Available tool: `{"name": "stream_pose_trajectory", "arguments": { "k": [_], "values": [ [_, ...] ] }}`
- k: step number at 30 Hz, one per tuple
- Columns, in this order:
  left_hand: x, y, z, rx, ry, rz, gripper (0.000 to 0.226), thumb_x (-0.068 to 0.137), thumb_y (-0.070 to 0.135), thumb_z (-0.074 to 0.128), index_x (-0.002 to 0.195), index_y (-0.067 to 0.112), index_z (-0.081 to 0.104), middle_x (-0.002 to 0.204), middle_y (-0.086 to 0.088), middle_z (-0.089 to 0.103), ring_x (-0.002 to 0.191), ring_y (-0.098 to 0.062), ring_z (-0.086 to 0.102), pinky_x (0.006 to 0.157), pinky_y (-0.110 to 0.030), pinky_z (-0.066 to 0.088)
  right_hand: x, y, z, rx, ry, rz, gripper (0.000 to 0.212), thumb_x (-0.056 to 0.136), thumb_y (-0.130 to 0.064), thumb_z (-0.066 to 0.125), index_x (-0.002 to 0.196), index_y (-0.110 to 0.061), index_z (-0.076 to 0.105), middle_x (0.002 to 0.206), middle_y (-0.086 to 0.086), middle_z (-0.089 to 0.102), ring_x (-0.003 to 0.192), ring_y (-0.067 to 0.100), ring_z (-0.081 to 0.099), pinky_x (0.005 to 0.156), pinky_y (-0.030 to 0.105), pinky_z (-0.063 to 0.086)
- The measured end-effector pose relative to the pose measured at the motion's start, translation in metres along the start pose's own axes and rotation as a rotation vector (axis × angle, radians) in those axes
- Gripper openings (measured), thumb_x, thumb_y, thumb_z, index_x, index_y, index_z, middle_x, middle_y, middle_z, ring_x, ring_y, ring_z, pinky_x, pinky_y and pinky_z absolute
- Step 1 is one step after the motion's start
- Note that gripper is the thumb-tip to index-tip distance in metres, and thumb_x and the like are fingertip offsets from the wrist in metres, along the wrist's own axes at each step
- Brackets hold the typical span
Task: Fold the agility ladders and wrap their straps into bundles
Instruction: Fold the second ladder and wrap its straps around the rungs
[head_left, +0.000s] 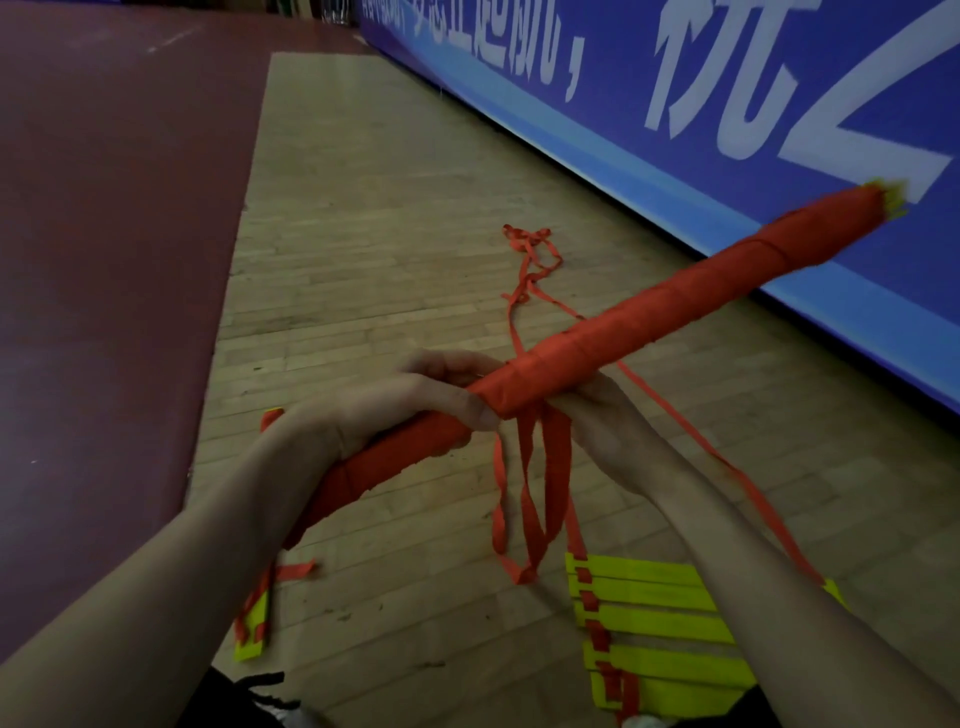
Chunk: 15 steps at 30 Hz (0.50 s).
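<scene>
A long ladder bundle (649, 306), its yellow rungs wrapped in red strap, slants from lower left up to the upper right, with yellow rung ends showing at its far tip. My left hand (395, 410) grips the bundle from above near its middle, thumb pressed on the wrap edge. My right hand (602, 421) holds it from beneath, partly hidden by the bundle. Loose red strap loops (530, 499) hang below my hands. A second strap (530, 260) trails away across the floor.
A stack of yellow rungs with red straps (660, 629) lies on the wooden floor at lower right. Another yellow rung (254, 623) lies at lower left. A blue banner wall (675, 104) runs along the right; a dark red mat (104, 208) covers the left.
</scene>
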<state>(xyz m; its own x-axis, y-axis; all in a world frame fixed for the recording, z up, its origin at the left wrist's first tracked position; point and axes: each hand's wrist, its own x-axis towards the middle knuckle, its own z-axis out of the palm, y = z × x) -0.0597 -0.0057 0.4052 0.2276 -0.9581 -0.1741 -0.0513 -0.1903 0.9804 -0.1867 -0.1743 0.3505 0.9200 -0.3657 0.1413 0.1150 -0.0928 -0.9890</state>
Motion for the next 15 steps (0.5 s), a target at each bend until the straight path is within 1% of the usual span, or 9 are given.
{"name": "stream_pose_trajectory", "arguments": {
  "k": [1,2,3,4,7,9,11,13,15],
  "values": [
    [0.0,0.0,0.0,-0.011,0.013,-0.002,0.046,0.067,0.012,0.068,0.113,0.013,0.065,0.08,0.002,0.064,0.065,-0.016,0.056,0.053,-0.023,0.045,-0.001,-0.002,0.005,0.057,-0.027,0.003,0.023,0.097,0.002,0.041,0.106,0.001,0.063,0.101,0.015,0.07,0.084,0.011,0.071,0.079,0.023,0.055],
    [0.0,0.0,-0.001,-0.018,0.024,0.0,0.043,0.068,0.012,0.068,0.111,0.013,0.065,0.079,0.001,0.063,0.065,-0.017,0.055,0.052,-0.024,0.044,-0.001,0.0,0.008,0.106,-0.042,0.008,0.024,0.098,-0.001,0.04,0.106,-0.003,0.062,0.098,0.018,0.07,0.081,0.018,0.072,0.083,0.034,0.056],
    [0.0,0.0,-0.002,-0.027,0.031,0.004,0.041,0.068,0.012,0.067,0.109,0.014,0.065,0.079,0.0,0.062,0.064,-0.018,0.054,0.052,-0.025,0.043,-0.001,0.002,0.01,0.134,-0.059,0.02,0.023,0.098,-0.005,0.04,0.106,-0.008,0.061,0.092,0.016,0.071,0.078,0.022,0.072,0.084,0.042,0.054],
    [0.0,0.0,-0.003,-0.04,0.038,0.007,0.04,0.068,0.012,0.066,0.108,0.014,0.065,0.078,0.0,0.061,0.064,-0.019,0.054,0.052,-0.026,0.042,0.0,0.004,0.009,0.171,-0.077,0.028,0.02,0.097,-0.011,0.041,0.105,-0.012,0.06,0.085,0.012,0.072,0.073,0.025,0.071,0.081,0.043,0.054],
    [0.001,-0.001,-0.007,-0.061,0.063,0.006,0.04,0.069,0.013,0.066,0.109,0.015,0.064,0.082,-0.004,0.063,0.063,-0.019,0.053,0.052,-0.026,0.042,-0.002,0.008,0.009,0.195,-0.117,0.073,0.027,0.092,-0.029,0.046,0.103,-0.008,0.059,0.068,0.013,0.067,0.057,0.027,0.064,0.06,0.035,0.052],
    [0.0,-0.001,-0.01,-0.048,0.083,-0.006,0.043,0.069,0.014,0.068,0.112,0.016,0.063,0.091,-0.009,0.065,0.064,-0.018,0.054,0.055,-0.026,0.043,-0.003,0.007,0.008,0.131,-0.108,0.109,0.032,0.09,-0.037,0.05,0.098,-0.009,0.064,0.064,0.012,0.065,0.053,0.024,0.06,0.053,0.029,0.05],
    [0.0,-0.001,-0.012,-0.041,0.125,-0.006,0.045,0.07,0.012,0.072,0.115,0.015,0.063,0.094,-0.009,0.067,0.065,-0.016,0.056,0.057,-0.026,0.045,-0.003,0.007,0.007,0.077,-0.107,0.121,0.027,0.086,-0.038,0.055,0.086,-0.015,0.069,0.06,0.009,0.065,0.049,0.018,0.059,0.05,0.024,0.048],
    [0.004,-0.002,-0.009,-0.004,0.262,0.002,0.046,0.071,0.007,0.078,0.113,0.016,0.063,0.091,-0.007,0.07,0.067,-0.015,0.059,0.057,-0.024,0.048,-0.003,0.005,0.007,0.037,-0.06,0.117,0.025,0.089,-0.036,0.056,0.078,-0.017,0.069,0.055,0.005,0.062,0.044,0.013,0.055,0.046,0.02,0.045],
    [0.011,-0.006,-0.001,0.055,0.447,-0.002,0.044,0.069,0.008,0.081,0.107,0.017,0.062,0.089,-0.005,0.072,0.068,-0.014,0.063,0.057,-0.021,0.05,-0.001,0.003,0.007,-0.003,0.005,0.102,0.029,0.097,-0.029,0.052,0.077,-0.018,0.069,0.051,0.0,0.058,0.039,0.008,0.046,0.042,0.017,0.039]
  ]
}}
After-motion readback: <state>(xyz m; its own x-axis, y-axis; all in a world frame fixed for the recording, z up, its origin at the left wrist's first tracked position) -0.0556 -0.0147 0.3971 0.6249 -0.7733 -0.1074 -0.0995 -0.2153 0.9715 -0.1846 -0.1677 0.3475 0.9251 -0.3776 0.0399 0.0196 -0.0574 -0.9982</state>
